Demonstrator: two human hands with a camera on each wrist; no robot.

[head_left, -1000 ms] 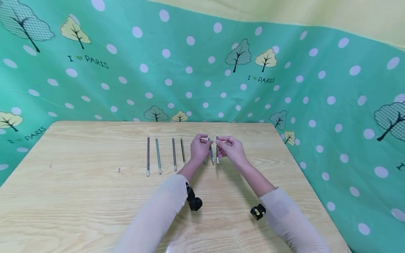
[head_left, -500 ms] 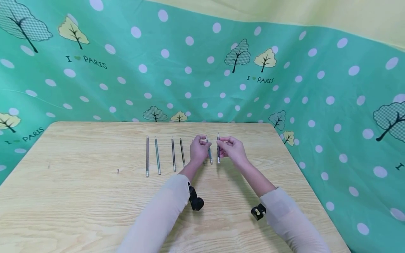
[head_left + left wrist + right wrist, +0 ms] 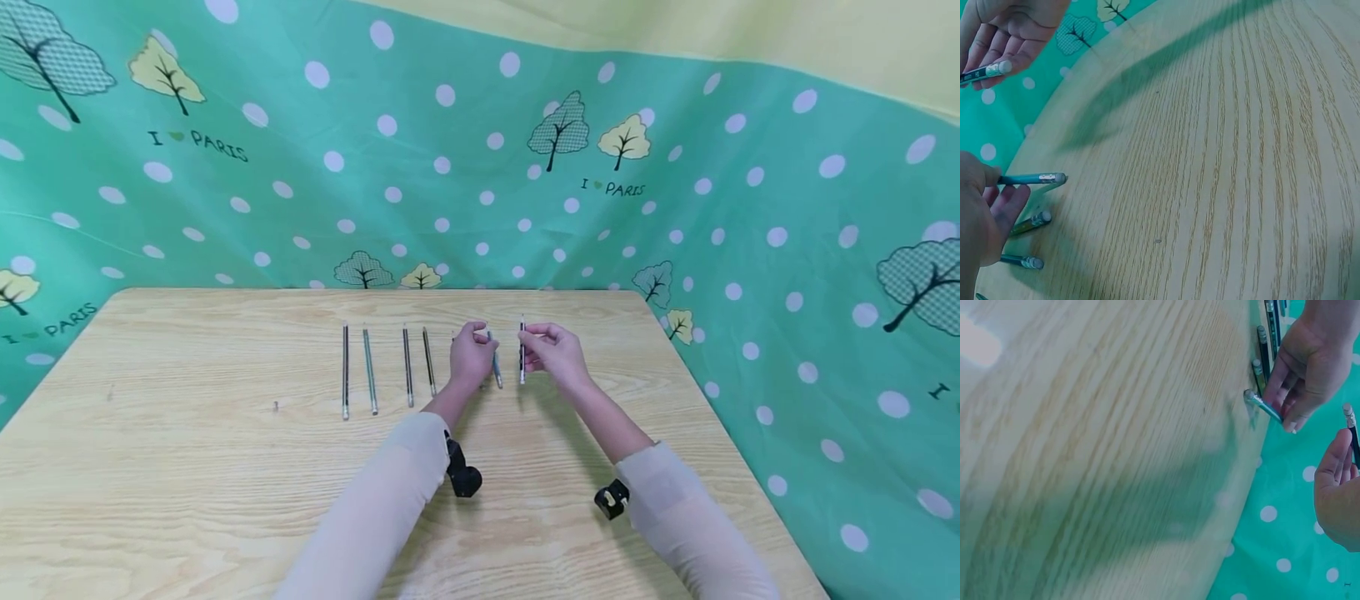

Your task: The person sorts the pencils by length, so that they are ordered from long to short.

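In the head view my left hand (image 3: 471, 360) pinches a teal pencil (image 3: 496, 367) between thumb and finger, its eraser end toward me. The left wrist view shows this pencil's metal band and eraser (image 3: 1054, 178) close over the table. To the right, my right hand (image 3: 557, 354) holds a black-and-white pencil (image 3: 522, 354) almost straight, white eraser end nearest me. In the right wrist view that pencil (image 3: 1352, 428) is raised, my fingers curled round it. Beneath and beside my left hand lie further pencils, partly hidden, one with a gold-olive barrel (image 3: 1025, 226).
Left of my left hand a row of pencils lies on the wooden table (image 3: 187, 483): a dark one (image 3: 346, 371), a teal one (image 3: 371, 371), another dark one (image 3: 407, 367) and a black one (image 3: 428, 360). A small mark (image 3: 275, 407) shows farther left. A green dotted cloth (image 3: 420, 167) hangs behind.
My right hand has moved a little to the right with its pencil, widening the gap to the teal pencil. My left hand stays nearly in place. The row on the left has not moved.
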